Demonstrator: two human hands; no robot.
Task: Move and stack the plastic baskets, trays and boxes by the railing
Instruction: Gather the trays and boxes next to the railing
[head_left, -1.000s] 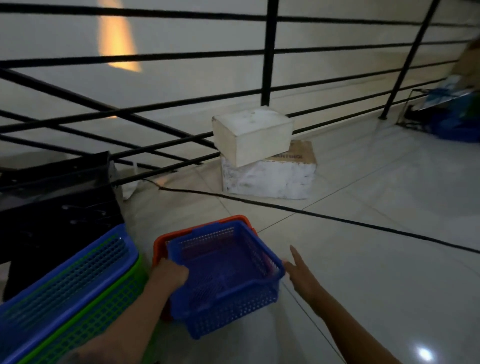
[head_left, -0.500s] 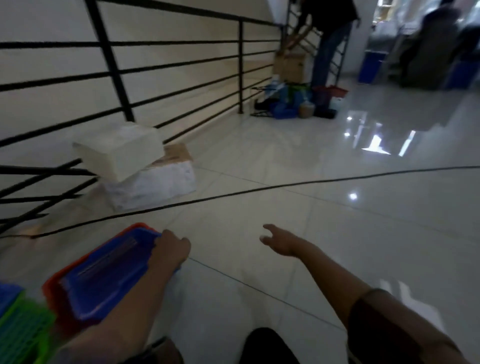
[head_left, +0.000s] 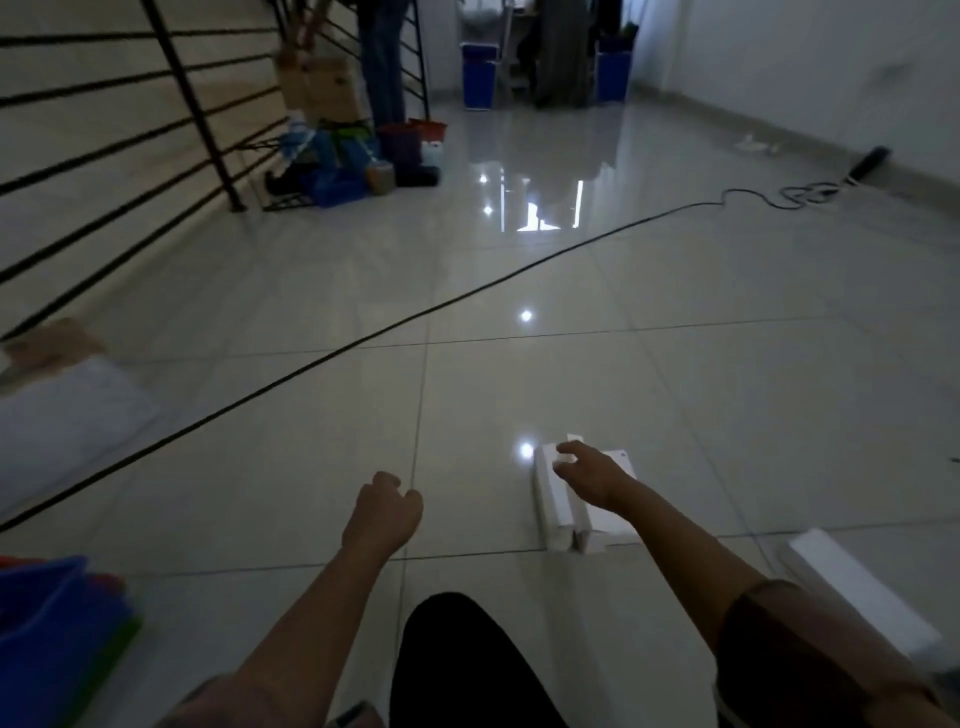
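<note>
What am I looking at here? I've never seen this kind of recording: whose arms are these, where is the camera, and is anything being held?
The camera sits on a person's head, looking forward and down, so the arms are their own. The left hand hangs loosely curled and holds nothing. The right hand reaches over small white boxes on the tiled floor; no grip shows. Another white box lies at far right. Blue baskets sit at lower left, a railing at upper left, and a black cable crosses the floor.
</note>
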